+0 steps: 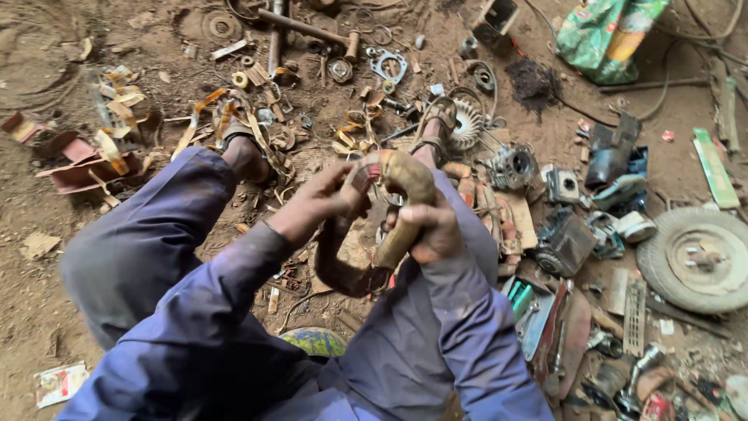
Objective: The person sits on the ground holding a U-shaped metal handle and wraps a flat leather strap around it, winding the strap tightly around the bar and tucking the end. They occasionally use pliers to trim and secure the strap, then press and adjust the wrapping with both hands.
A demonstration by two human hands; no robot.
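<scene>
Head view is filled by a bare dirt floor (31, 281), brown and dusty, strewn with scrap metal, torn card and small machine parts. No walls are seen; only ground is shown, with dark cables trailed across the upper right corner. A worn, looped strap-like band (374, 234), tan and reddish, is held up above the knees at the centre of the picture. The left hand (323, 201) is closed on its upper left curve, and the right hand (427, 230) is clenched around its right side, fingers (405, 218) wrapped over the band. Blue sleeves and trousers are seen below the hands, and sandalled feet are planted on the ground beyond them.

A green and orange plastic bag (604, 35) is crumpled at the top right. A long green flat package (715, 168) is laid at the right edge, above a grey wheel (697, 257). A small white and red printed wrapper (58, 383) is lying at the lower left. Reddish card pieces (74, 168) are heaped at the left.
</scene>
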